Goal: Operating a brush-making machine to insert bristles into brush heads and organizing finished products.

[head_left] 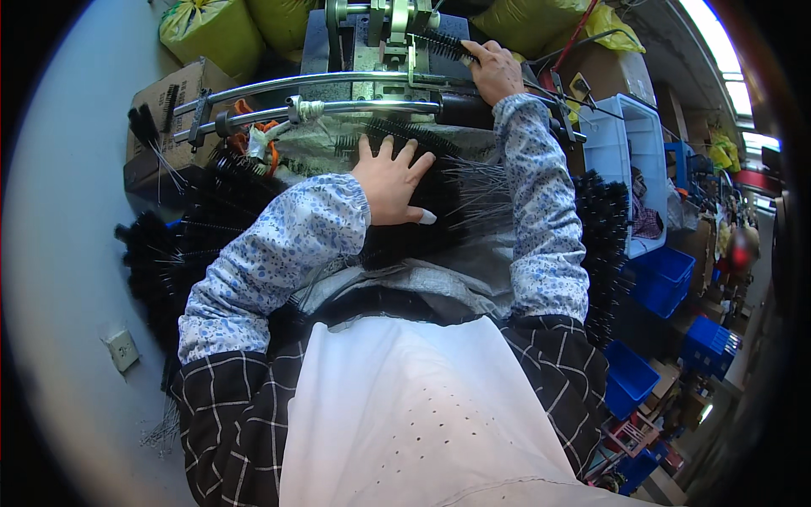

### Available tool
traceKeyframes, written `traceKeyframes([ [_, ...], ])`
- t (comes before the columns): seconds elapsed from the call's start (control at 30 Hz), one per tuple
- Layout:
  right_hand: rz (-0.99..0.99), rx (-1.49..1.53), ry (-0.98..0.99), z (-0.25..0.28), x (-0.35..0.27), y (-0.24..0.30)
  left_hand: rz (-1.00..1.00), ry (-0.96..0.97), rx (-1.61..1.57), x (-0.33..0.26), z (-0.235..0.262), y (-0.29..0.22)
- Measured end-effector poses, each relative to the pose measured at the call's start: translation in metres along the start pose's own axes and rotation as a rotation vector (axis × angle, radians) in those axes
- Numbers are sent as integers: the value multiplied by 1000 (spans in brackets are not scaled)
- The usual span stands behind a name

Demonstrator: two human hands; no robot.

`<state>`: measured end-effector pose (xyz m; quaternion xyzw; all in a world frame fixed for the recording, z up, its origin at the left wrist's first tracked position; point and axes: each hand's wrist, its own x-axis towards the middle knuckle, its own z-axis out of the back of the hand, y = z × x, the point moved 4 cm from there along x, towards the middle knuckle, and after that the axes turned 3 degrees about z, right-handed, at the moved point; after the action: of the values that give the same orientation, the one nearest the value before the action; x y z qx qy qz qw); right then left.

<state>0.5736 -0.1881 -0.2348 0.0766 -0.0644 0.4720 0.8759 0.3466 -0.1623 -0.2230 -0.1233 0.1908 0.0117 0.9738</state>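
My left hand [387, 179] lies spread, fingers apart, on a pile of black twisted-wire brushes [414, 232] in front of me. Their bare wire stems [483, 193] fan out to the right. A white covering is on the thumb tip. Farther off, my right hand [497, 72] is closed around one end of a single black brush [445, 45]. That brush points left into the metal machine [397, 38]; whether its far end touches the machine I cannot tell. Two chrome rails [338, 107] run across between the machine and the pile.
More black brushes are heaped at left [190, 220] and right [604, 228]. A cardboard box [198, 84] and yellow sacks [215, 34] stand at the back left. On the right are a white crate [625, 160] and blue bins [663, 279]. Whitish sheeting [405, 283] covers my lap.
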Motion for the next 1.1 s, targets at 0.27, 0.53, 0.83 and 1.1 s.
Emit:
traceKeyframes([
  [0.27, 46, -213, 83, -17, 25, -13, -18, 27, -7, 1, 2, 2],
  [0.53, -325, -192, -24, 7, -19, -46, -27, 4, -6, -4, 5, 2],
  [0.83, -221, 128, -167, -10, -4, -9, -127, 19, -39, -17, 13, 1],
  [1.1, -260, 37, -108, -13, 18, 96, -89, -17, 16, -31, 19, -6],
])
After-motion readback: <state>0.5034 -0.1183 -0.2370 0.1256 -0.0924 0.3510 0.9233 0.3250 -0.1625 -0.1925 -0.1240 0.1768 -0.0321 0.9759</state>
